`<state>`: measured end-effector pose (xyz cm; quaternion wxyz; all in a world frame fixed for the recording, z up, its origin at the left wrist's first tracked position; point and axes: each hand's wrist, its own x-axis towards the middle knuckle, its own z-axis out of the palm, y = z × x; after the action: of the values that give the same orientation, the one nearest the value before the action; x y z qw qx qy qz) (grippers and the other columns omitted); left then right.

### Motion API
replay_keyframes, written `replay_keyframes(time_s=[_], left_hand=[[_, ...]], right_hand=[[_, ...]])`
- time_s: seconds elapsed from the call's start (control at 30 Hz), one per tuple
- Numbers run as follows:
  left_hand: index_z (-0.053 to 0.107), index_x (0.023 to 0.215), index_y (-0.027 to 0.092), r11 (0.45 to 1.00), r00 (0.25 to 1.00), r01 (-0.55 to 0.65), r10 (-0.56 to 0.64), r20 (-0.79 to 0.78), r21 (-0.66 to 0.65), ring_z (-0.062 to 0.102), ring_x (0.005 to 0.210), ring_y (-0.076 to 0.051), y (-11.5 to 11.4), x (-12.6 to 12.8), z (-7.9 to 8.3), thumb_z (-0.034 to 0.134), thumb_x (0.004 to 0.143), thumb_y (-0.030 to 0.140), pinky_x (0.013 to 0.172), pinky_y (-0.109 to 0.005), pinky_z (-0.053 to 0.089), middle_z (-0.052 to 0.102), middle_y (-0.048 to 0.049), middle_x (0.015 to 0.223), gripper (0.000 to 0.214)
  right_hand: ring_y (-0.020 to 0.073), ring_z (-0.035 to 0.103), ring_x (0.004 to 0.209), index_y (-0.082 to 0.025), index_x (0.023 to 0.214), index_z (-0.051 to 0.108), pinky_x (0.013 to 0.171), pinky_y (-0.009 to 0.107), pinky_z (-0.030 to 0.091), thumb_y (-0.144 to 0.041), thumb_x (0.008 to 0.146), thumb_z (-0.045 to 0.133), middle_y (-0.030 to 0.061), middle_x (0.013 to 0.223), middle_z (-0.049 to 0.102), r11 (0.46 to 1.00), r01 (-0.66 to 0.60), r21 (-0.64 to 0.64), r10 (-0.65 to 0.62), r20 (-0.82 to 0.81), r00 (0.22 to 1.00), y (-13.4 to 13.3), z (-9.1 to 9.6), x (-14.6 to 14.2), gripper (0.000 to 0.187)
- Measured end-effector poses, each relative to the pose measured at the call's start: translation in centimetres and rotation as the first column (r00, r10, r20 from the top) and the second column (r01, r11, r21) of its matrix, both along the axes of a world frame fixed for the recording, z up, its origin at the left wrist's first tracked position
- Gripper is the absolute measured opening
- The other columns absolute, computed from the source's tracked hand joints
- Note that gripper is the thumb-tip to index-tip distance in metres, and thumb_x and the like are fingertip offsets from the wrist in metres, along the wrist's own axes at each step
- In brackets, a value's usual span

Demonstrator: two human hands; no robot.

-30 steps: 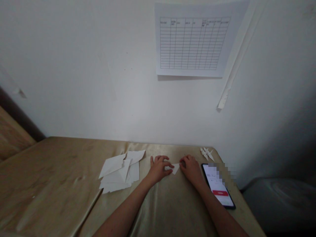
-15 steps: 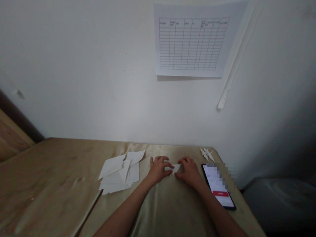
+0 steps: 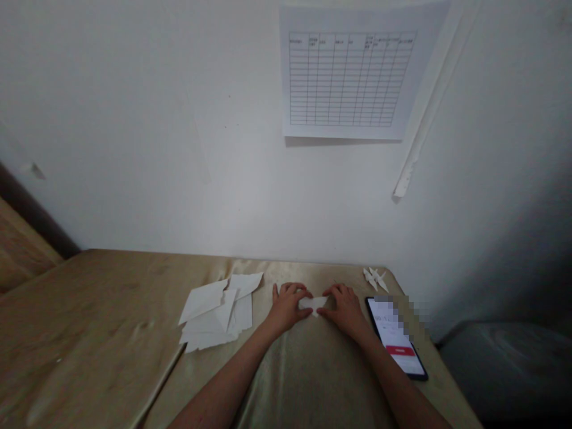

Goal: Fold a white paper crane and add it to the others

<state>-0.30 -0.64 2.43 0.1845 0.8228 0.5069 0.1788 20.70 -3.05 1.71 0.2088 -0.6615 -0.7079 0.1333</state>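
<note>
A small piece of folded white paper (image 3: 316, 302) lies between my hands on the table. My left hand (image 3: 288, 308) pinches its left side, thumb at the near edge and index finger at the far edge. On the opposite side my right hand (image 3: 343, 308) grips the paper the same way. The folds in it are too small to make out. To the left of my left hand is a loose stack of white paper sheets (image 3: 210, 325), some with torn edges. Small folded paper figures (image 3: 374, 279) with pointed ends sit at the far right corner.
A phone (image 3: 395, 336) with a lit screen lies beside my right forearm. The table (image 3: 111, 322) has a shiny tan cover and meets a white wall at the back. A printed grid sheet (image 3: 344, 80) hangs on that wall. Past the right edge stands a dark object (image 3: 504, 363).
My right index finger and thumb have shifted slightly on the paper, and more of its middle shows between my hands. The left hand stays about where it was.
</note>
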Motion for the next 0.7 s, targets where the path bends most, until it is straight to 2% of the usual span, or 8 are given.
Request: replay_keyframes(time_s=[0.17, 0.3, 0.5, 0.7], left_hand=[[0.062, 0.108, 0.03, 0.999, 0.998, -0.038, 0.038, 0.042, 0.018, 0.045, 0.13, -0.029, 0.2, 0.0, -0.5, 0.076, 0.078, 0.038, 0.116, -0.068, 0.006, 0.064, -0.0009, 0.129, 0.034], [0.065, 0.105, 0.029, 0.999, 0.999, -0.036, 0.036, 0.037, 0.006, 0.047, 0.128, -0.028, 0.9, -0.5, -0.9, 0.073, 0.081, 0.035, 0.117, -0.064, 0.012, 0.065, 0.0, 0.131, 0.027], [0.073, 0.1, 0.031, 1.0, 0.998, -0.012, 0.011, 0.067, 0.026, 0.052, 0.124, -0.025, 1.9, -1.1, -0.7, 0.065, 0.084, 0.024, 0.116, -0.051, 0.024, 0.07, 0.0025, 0.125, 0.019], [0.076, 0.095, 0.031, 0.998, 0.995, -0.013, 0.007, 0.1, 0.062, 0.055, 0.123, -0.022, 2.4, -1.1, -1.1, 0.059, 0.086, 0.02, 0.116, -0.047, 0.027, 0.071, 0.0024, 0.124, 0.022]], right_hand=[[0.0239, 0.053, 0.116, -0.027, 0.103, 0.072, 0.099, 0.035, 0.036, -0.032, 0.082, 0.07, 0.006, 0.116, 0.062, 1.0, 0.026, -0.001, -0.026, -0.029, 0.999, 0.8, -0.1, 0.4, 0.021], [0.0229, 0.054, 0.115, -0.026, 0.097, 0.073, 0.097, 0.033, 0.037, -0.028, 0.086, 0.065, 0.0059, 0.113, 0.064, 0.999, 0.044, 0.016, -0.044, -0.025, 0.999, 1.1, -0.2, 0.6, 0.014], [0.0229, 0.054, 0.112, -0.026, 0.095, 0.074, 0.095, 0.033, 0.038, -0.024, 0.088, 0.062, 0.0057, 0.112, 0.065, 0.999, 0.051, 0.018, -0.051, 0.001, 0.999, 1.3, -0.3, 0.6, 0.014], [0.0225, 0.054, 0.113, -0.027, 0.096, 0.075, 0.094, 0.032, 0.038, -0.018, 0.09, 0.056, 0.0055, 0.112, 0.066, 0.998, 0.049, 0.037, -0.05, 0.027, 0.998, 1.2, -0.4, 0.5, 0.022]])
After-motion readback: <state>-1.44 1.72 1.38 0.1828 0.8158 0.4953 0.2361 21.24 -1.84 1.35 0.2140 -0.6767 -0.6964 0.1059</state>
